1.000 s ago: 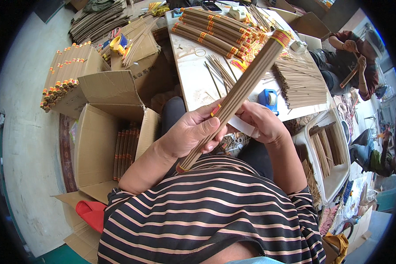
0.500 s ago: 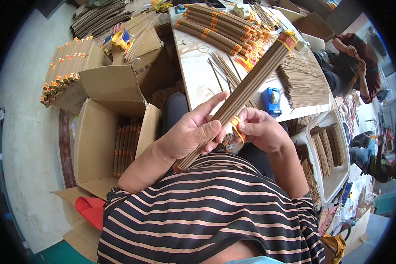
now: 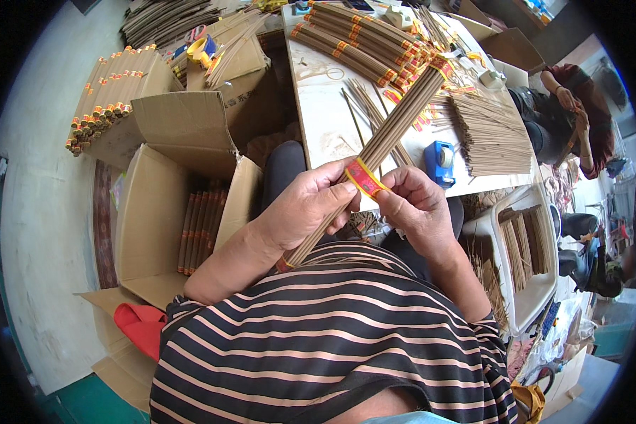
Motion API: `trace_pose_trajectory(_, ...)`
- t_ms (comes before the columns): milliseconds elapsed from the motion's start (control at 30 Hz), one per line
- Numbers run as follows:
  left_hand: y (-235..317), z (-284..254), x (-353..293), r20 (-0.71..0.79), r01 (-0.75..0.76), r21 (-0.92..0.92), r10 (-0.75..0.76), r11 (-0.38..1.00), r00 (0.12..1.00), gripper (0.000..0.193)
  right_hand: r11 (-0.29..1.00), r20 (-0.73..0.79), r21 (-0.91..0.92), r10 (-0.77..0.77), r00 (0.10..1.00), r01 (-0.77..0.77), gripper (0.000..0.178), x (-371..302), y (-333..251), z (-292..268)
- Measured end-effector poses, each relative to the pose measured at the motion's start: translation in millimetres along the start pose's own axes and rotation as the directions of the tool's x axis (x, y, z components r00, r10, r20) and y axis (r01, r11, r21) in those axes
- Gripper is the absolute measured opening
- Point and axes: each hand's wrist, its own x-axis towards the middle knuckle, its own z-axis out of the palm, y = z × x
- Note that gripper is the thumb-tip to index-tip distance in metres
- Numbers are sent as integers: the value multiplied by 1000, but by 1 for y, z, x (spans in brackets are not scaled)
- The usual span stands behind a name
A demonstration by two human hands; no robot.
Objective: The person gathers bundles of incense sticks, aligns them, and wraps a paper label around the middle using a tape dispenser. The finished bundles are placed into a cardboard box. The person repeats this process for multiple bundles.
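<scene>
We hold a bundle of brown sticks [image 3: 403, 113] slantwise before our striped shirt [image 3: 318, 332], its near end at left by our belly and its far end rising rightward over the white table [image 3: 325, 124]. Our left hand [image 3: 304, 201] grasps the lower part, thumb on top and fingers curled beneath. Our right hand [image 3: 418, 205] pinches the right end of a red-and-yellow paper band [image 3: 364, 177] lying across the bundle's middle. Just beyond the right hand stands a blue tape dispenser [image 3: 439, 164]; farther right lie loose sticks [image 3: 491, 134], and banded bundles [image 3: 364, 42] are stacked at the far side. Near left, an open carton [image 3: 148, 212] contains more bundles [image 3: 201, 226].
</scene>
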Motion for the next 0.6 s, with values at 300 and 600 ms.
trace_pose_trajectory(300, -1, -2, 0, 30, 20, -89, -17, 996, 999, 40, 999, -38, -30, 16, 999, -17, 14, -1, 3, -3)
trace_pose_trajectory(600, 3, 0, 0, 8, 20, -15, -20, 1000, 1000, 41, 1000, -28, -18, 24, 999, -25, 13, -1, 2, -5)
